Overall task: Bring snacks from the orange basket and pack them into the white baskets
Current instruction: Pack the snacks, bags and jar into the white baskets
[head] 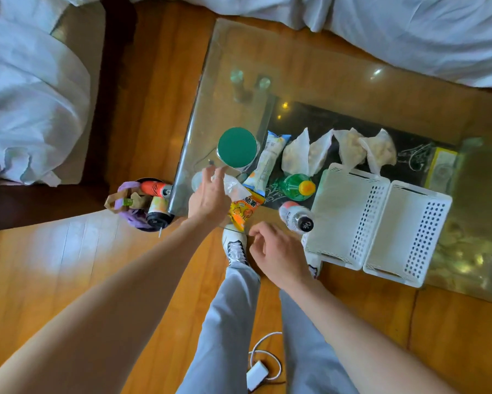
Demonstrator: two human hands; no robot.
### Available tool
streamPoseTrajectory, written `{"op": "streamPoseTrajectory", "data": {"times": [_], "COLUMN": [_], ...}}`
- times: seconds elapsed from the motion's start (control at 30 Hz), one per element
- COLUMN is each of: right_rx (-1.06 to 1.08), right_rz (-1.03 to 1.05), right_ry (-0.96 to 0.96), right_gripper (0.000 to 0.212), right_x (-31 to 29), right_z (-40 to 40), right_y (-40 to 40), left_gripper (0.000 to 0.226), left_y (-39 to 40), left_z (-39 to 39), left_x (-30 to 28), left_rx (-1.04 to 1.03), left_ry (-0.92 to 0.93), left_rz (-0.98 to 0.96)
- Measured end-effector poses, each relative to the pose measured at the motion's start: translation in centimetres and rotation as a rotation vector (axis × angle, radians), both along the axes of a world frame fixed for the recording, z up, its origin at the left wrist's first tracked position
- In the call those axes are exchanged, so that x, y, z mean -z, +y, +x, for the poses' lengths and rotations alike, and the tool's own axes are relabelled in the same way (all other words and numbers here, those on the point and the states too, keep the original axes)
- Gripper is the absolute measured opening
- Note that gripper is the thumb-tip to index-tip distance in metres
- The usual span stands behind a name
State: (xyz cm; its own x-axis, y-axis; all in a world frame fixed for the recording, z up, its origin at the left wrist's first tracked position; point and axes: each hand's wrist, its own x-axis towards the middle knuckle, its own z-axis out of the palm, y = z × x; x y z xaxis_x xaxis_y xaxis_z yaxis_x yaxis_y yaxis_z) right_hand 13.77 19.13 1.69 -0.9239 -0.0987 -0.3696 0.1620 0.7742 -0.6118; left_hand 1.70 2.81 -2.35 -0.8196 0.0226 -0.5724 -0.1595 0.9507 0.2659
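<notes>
Below, a glass table [310, 64] stands on the wooden floor and carries two white baskets [350, 211], side by side near its front edge. Behind them lie four clear bags [338, 149] of snacks, and to their left stand a green-lidded can [237, 145] and a green bottle [299, 187]. The left hand [209, 199], fingers spread and released, hovers over a yellow snack packet [243, 210]. The right hand [276, 253], loosely curled, holds nothing, near a small white bottle [296, 218].
</notes>
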Motion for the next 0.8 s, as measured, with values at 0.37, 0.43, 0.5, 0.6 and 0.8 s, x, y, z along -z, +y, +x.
{"op": "streamPoseTrajectory", "data": {"times": [0.37, 0.43, 0.5, 0.6, 0.8], "right_rx": [0.141, 0.13, 0.133, 0.134, 0.049], "right_rz": [0.223, 0.266, 0.29, 0.296, 0.339], "right_ry": [-0.359, -0.417, -0.421, -0.41, -0.497], "right_gripper": [0.082, 0.09, 0.091, 0.088, 0.082], "right_x": [11.1, 11.9, 12.4, 12.7, 12.2], "right_z": [-4.8, -5.0, -5.2, -5.9, -6.1], "right_y": [-5.8, -6.4, -6.7, -6.8, -5.7], "left_gripper": [0.043, 0.04, 0.036, 0.025, 0.015], "left_y": [-5.3, -6.6, -7.8, -9.3, -9.7], "left_z": [-1.9, -1.1, 0.0, 1.4, 1.8], "left_x": [8.2, 8.2, 7.6, 6.4, 5.2], "left_rx": [-0.191, -0.222, -0.28, -0.335, -0.626], "left_ry": [-0.091, -0.083, -0.071, -0.013, -0.043], "left_rz": [0.143, 0.132, 0.168, 0.222, 0.397]}}
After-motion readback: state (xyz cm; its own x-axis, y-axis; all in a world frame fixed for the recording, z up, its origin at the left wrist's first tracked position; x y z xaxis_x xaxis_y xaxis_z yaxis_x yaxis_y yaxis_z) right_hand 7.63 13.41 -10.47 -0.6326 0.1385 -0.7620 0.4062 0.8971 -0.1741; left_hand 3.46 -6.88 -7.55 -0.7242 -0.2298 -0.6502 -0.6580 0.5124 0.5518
